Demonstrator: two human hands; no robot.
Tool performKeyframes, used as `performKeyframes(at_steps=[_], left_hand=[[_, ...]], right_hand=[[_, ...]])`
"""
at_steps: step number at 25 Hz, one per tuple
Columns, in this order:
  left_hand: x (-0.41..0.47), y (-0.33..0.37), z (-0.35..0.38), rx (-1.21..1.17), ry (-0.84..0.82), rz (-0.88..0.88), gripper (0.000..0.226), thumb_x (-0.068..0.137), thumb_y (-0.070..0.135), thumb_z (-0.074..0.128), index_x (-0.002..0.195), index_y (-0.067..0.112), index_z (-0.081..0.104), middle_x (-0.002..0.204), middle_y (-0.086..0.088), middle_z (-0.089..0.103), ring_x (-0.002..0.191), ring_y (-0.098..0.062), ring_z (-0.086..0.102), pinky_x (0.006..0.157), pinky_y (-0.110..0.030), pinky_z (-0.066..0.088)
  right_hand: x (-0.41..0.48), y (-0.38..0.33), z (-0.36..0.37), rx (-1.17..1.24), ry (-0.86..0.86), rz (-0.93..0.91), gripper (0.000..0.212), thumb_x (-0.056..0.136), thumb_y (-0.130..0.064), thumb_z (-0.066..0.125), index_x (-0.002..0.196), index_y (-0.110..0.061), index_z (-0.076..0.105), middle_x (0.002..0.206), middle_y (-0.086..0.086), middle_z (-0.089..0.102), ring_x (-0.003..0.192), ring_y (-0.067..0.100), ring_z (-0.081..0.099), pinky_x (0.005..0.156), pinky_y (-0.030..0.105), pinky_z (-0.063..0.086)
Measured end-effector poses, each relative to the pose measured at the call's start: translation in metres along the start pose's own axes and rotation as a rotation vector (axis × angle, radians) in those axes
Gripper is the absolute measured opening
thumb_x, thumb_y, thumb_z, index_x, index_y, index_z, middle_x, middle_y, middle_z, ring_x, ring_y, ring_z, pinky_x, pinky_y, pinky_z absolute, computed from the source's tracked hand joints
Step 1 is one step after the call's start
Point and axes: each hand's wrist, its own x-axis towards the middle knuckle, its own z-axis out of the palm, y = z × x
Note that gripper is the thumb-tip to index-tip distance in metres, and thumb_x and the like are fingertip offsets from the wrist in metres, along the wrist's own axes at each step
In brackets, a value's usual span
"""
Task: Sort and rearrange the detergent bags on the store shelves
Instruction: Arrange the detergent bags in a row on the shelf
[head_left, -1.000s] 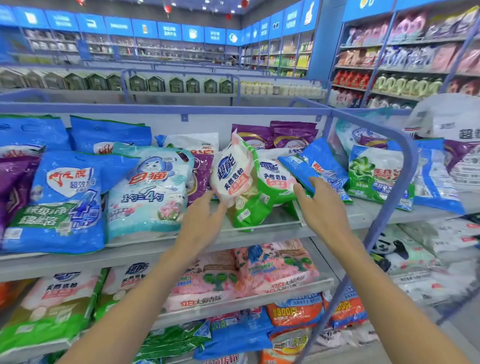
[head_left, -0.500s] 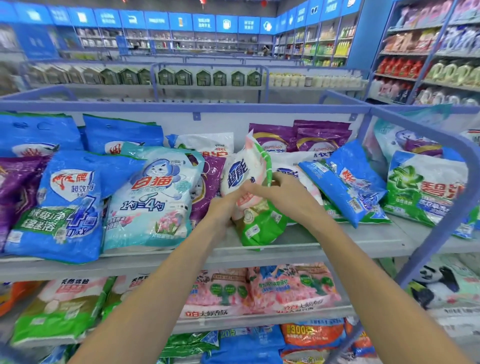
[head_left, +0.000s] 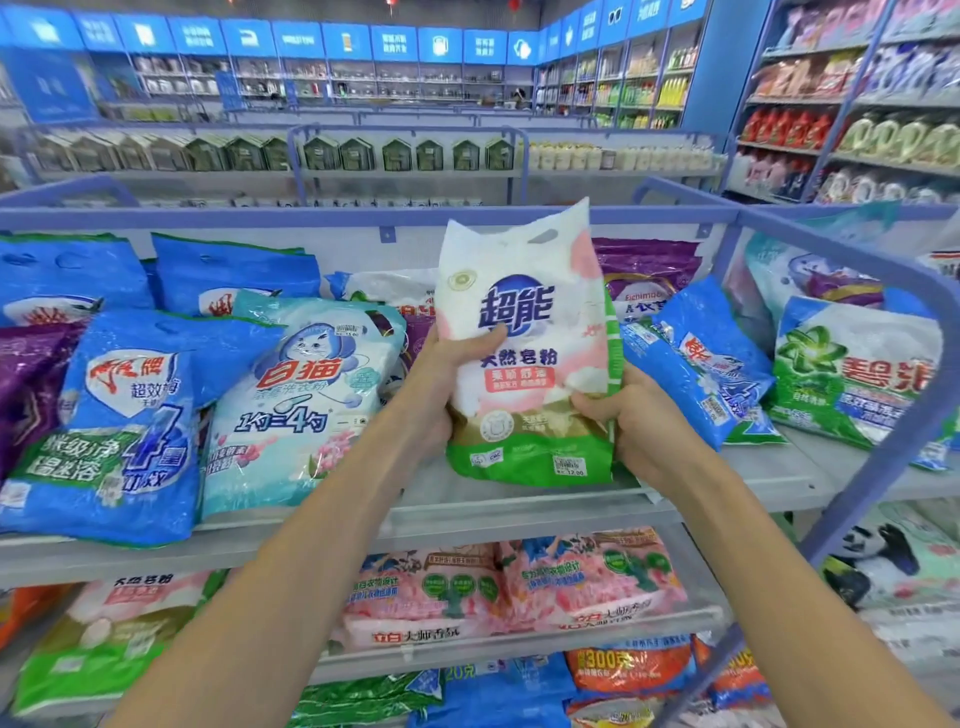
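A white, pink and green detergent bag (head_left: 530, 322) stands upright in front of me above the top shelf (head_left: 519, 499). My left hand (head_left: 441, 374) grips its left edge, thumb across the front. My right hand (head_left: 628, 415) grips its lower right corner. To the left lie a pale teal cat-logo bag (head_left: 296, 400) and a blue bag (head_left: 119, 415). On the right leans another blue bag (head_left: 696, 358), with purple bags (head_left: 649, 275) behind it.
A green and white bag (head_left: 852, 374) lies on the adjoining shelf past the blue rounded frame post (head_left: 935, 364). Pink bags (head_left: 509, 587) fill the shelf below, orange and blue bags under those. Further aisles of goods stand behind.
Both hands closed on the white, pink and green bag, lifted it off the shelf and turned it upright to face me. The camera moved closer.
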Motion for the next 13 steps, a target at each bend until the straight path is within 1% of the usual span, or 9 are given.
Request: performKeyframes(at_steps=[1,2,3,4,6,7,8,10,13], left_hand=[[0.000,0.007,0.002,0.044,-0.017,0.007,0.076,0.068,0.027,0.090,0.135,0.009,0.058,0.120,-0.016,0.073,0.106,-0.035,0.072,0.087,-0.051,0.059],[0.000,0.011,0.004,0.098,-0.012,0.014,0.078,0.068,0.034,0.090,0.134,0.010,0.059,0.118,-0.014,0.074,0.106,-0.033,0.072,0.091,-0.053,0.058],[-0.001,0.014,0.005,0.147,0.004,0.021,0.073,0.070,0.036,0.090,0.132,0.009,0.061,0.115,-0.013,0.075,0.105,-0.032,0.073,0.093,-0.054,0.057],[-0.002,0.015,0.005,0.167,0.025,0.026,0.064,0.075,0.034,0.087,0.129,0.008,0.064,0.112,-0.012,0.076,0.103,-0.031,0.074,0.095,-0.055,0.056],[-0.006,0.014,0.000,0.124,0.048,0.040,0.053,0.081,0.030,0.082,0.126,0.007,0.067,0.112,-0.015,0.076,0.104,-0.032,0.073,0.097,-0.057,0.055],[-0.008,0.015,-0.004,0.080,0.046,0.063,0.054,0.080,0.028,0.082,0.127,0.006,0.066,0.114,-0.016,0.075,0.105,-0.034,0.073,0.097,-0.057,0.055],[-0.010,0.020,-0.008,0.053,0.038,0.103,0.058,0.078,0.026,0.083,0.129,0.005,0.064,0.116,-0.017,0.074,0.107,-0.035,0.072,0.096,-0.057,0.055],[-0.011,0.030,-0.018,0.044,0.047,0.172,0.063,0.074,0.019,0.084,0.130,0.004,0.061,0.118,-0.019,0.073,0.107,-0.038,0.071,0.093,-0.056,0.057],[-0.016,0.040,-0.024,0.022,0.059,0.234,0.053,0.082,0.015,0.080,0.131,0.003,0.062,0.120,-0.023,0.071,0.109,-0.042,0.069,0.095,-0.060,0.054]], right_hand=[[0.000,-0.001,-0.003,0.011,0.009,-0.024,0.048,0.085,0.003,0.071,0.130,-0.012,0.062,0.115,0.009,0.076,0.110,0.034,0.071,0.093,0.048,0.057],[0.002,-0.001,-0.005,-0.003,0.010,-0.042,0.055,0.081,-0.011,0.080,0.132,-0.012,0.061,0.116,0.007,0.076,0.111,0.033,0.071,0.096,0.049,0.056],[0.005,-0.002,-0.005,-0.017,0.011,-0.053,0.064,0.076,-0.026,0.087,0.134,-0.015,0.061,0.118,0.005,0.076,0.112,0.030,0.071,0.099,0.051,0.054],[0.007,-0.004,-0.002,-0.016,0.019,-0.059,0.072,0.072,-0.038,0.090,0.134,-0.018,0.061,0.119,0.003,0.076,0.112,0.027,0.072,0.101,0.051,0.053],[0.012,-0.007,0.008,-0.002,0.020,-0.071,0.079,0.070,-0.049,0.089,0.137,-0.020,0.060,0.122,0.003,0.075,0.112,0.025,0.072,0.101,0.051,0.054],[0.017,-0.008,0.012,0.011,0.010,-0.071,0.078,0.072,-0.049,0.088,0.138,-0.019,0.059,0.123,0.004,0.074,0.112,0.026,0.072,0.101,0.052,0.054],[0.020,-0.010,0.017,0.045,-0.027,-0.088,0.070,0.077,-0.045,0.084,0.136,-0.016,0.060,0.122,0.007,0.074,0.110,0.027,0.072,0.099,0.051,0.056],[0.027,-0.013,0.025,0.106,-0.105,-0.104,0.045,0.088,-0.034,0.071,0.126,-0.012,0.065,0.116,0.010,0.076,0.102,0.026,0.075,0.092,0.044,0.060],[0.035,-0.013,0.040,0.041,-0.118,-0.162,0.024,0.096,-0.019,0.064,0.118,-0.010,0.069,0.105,0.008,0.079,0.091,0.023,0.076,0.084,0.039,0.062]])
